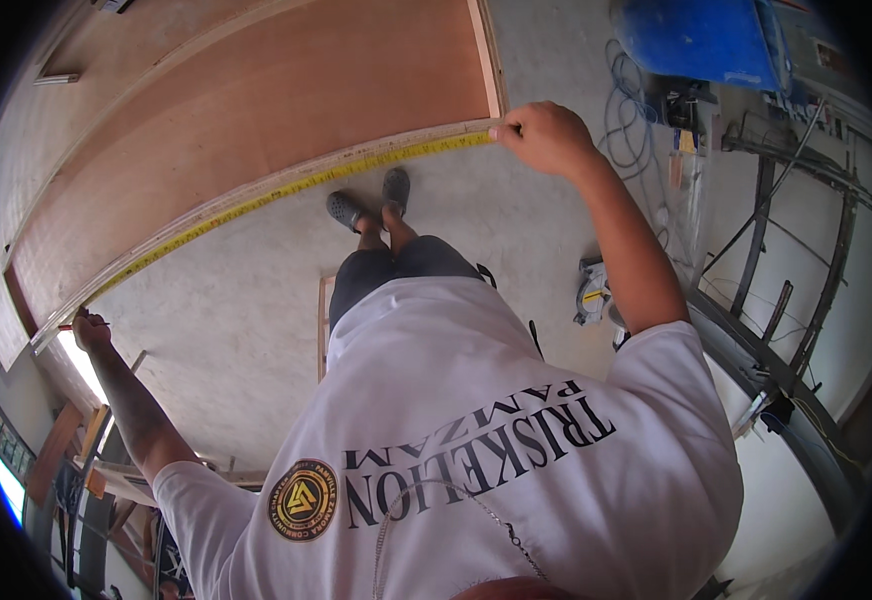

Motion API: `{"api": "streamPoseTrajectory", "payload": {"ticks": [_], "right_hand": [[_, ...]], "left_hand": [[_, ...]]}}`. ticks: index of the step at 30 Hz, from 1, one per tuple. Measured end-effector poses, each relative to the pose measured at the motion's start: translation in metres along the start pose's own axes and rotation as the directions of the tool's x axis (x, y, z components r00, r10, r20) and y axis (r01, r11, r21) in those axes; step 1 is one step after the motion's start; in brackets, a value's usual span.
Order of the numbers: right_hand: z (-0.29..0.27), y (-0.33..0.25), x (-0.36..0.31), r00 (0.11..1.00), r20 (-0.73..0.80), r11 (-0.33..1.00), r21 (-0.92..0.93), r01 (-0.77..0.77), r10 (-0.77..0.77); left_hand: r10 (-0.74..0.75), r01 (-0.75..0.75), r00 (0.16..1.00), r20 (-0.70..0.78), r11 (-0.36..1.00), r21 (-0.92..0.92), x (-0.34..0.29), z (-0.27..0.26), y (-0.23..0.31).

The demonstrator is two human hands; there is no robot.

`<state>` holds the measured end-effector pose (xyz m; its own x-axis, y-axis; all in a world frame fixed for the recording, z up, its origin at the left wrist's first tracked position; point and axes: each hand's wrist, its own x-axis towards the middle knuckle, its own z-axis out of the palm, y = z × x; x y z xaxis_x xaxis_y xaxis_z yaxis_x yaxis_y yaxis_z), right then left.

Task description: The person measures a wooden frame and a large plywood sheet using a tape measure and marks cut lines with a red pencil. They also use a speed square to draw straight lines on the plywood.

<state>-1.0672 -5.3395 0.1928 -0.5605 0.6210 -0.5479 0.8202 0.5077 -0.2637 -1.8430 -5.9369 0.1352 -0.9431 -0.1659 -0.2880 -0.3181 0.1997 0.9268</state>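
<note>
A yellow tape measure blade (296,187) stretches along the near edge of a large brown wooden panel (356,90) framed with pale wood strips. At the panel's right corner my right hand (548,138) is closed, pinching the blade's end. Far to the left, my left hand (92,330) is closed beside the other end of the blade. A thin, dark reddish stick like a pencil (104,324) pokes out of its fingers. Whether that hand also grips the tape is too small to tell, and no tape case shows.
My feet, in grey clogs (348,210), stand on the concrete floor (246,350) just short of the panel. To the right are a coiled grey cord (628,115), a power tool (592,292), a blue sheet-like object (696,40) and a dark metal frame (756,220). Wood pieces (66,445) stand at lower left.
</note>
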Motion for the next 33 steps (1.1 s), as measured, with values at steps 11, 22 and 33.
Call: {"api": "streamPoseTrajectory", "payload": {"ticks": [11,22,33], "right_hand": [[-0.009,-0.005,0.004,1.000,0.030,0.995,-0.099,-0.002,0.005],[-0.005,-0.003,0.013,0.993,-0.073,0.973,-0.205,-0.105,0.092],[-0.013,0.012,0.025,0.994,-0.021,0.975,-0.196,-0.106,0.104]], "left_hand": [[0.048,-0.048,0.999,0.009,0.999,0.004,0.038,-0.025,0.009],[0.032,-0.032,0.999,0.018,0.999,0.015,0.036,0.019,0.007],[-0.014,0.015,0.999,-0.031,0.999,0.045,0.009,0.040,0.011]]}}
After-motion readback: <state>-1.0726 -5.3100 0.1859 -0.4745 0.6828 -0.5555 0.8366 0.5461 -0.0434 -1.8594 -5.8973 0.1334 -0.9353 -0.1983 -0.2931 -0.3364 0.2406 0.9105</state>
